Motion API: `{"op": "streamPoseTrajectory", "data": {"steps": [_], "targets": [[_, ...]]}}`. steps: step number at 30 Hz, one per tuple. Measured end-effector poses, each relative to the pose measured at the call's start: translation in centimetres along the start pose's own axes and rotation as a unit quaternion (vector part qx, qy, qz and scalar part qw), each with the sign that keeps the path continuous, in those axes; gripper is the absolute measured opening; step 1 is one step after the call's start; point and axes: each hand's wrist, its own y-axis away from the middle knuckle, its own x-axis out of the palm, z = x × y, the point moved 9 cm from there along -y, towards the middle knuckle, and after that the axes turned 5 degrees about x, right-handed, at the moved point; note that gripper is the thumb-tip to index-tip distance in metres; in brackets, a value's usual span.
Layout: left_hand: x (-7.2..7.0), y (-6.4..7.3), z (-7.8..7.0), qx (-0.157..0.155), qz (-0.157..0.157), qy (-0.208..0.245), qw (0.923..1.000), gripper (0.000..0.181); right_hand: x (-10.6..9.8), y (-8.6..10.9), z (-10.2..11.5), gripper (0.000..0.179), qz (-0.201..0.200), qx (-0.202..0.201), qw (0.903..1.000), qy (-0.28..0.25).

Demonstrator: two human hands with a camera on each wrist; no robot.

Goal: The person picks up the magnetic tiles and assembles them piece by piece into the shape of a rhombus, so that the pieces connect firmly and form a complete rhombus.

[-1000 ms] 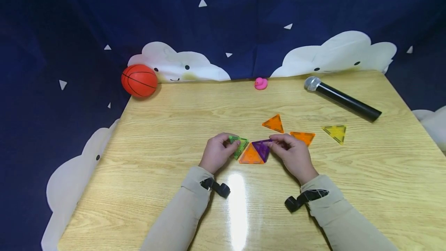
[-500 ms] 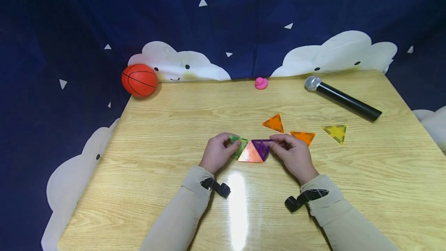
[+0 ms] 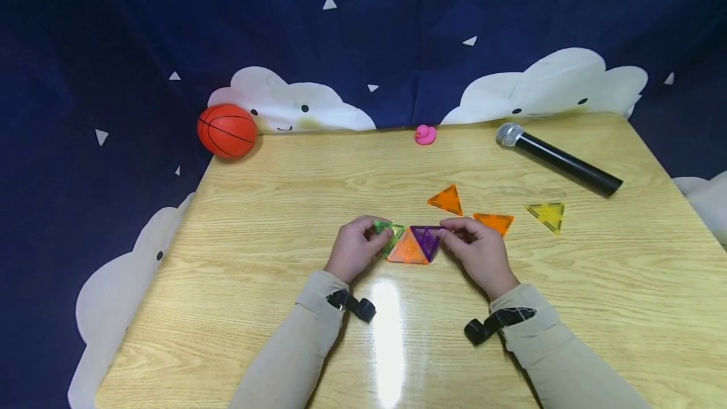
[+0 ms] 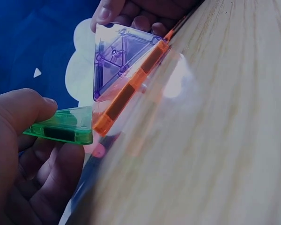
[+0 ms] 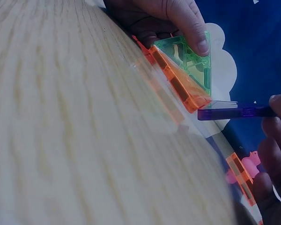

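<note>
My left hand (image 3: 354, 248) pinches a green see-through triangular magnetic tile (image 4: 61, 133) between thumb and fingers. Opposite it, my right hand (image 3: 478, 254) pinches a matching purple triangular tile (image 3: 425, 241) at its outer corner. Between these two stands an orange triangular tile (image 3: 407, 251), its sloping sides up against the green and purple ones. In both wrist views the green and purple tiles slant away from the orange tile's face. The orange tile's lower edge is close to the tabletop; whether it touches I cannot tell. Fingertips hide parts of the outer tiles.
Two loose orange tiles (image 3: 447, 200) lie beyond my right hand, one partly covered by it. Farther right are a yellow tile (image 3: 548, 216) and a black microphone (image 3: 562, 161). A pink rubber duck (image 3: 425, 135) and a small basketball (image 3: 227, 130) sit along the wooden table's (image 3: 272, 207) back edge.
The orange tile between my hands has shifted slightly away from me, and the glare on it has changed. Both hands stay nearly in place, keeping hold of the green and purple tiles.
</note>
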Motion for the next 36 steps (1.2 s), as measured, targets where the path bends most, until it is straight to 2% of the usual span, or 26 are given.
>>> {"op": "streamPoseTrajectory", "data": {"steps": [5,15,29,36], "targets": [[0.2,0.1,-0.3,0.014,0.005,0.029,0.9995,0.023,-0.1,0.1,0.2,0.019,-0.011,-0.009,0.9999,-0.009],[0.7,0.2,-1.0,0.028,0.015,0.044,0.9985,0.029,-0.1,0.1,0.1,0.016,-0.017,-0.021,0.9993,-0.025],[1.5,0.4,-1.7,0.069,0.032,0.064,0.995,0.031,0.5,0.3,0.4,0.015,0.015,-0.015,0.9995,-0.022],[1.5,0.3,-1.8,0.07,0.037,0.067,0.9946,0.033,0.6,0.2,0.4,0.014,0.02,-0.013,0.9996,-0.011]]}}
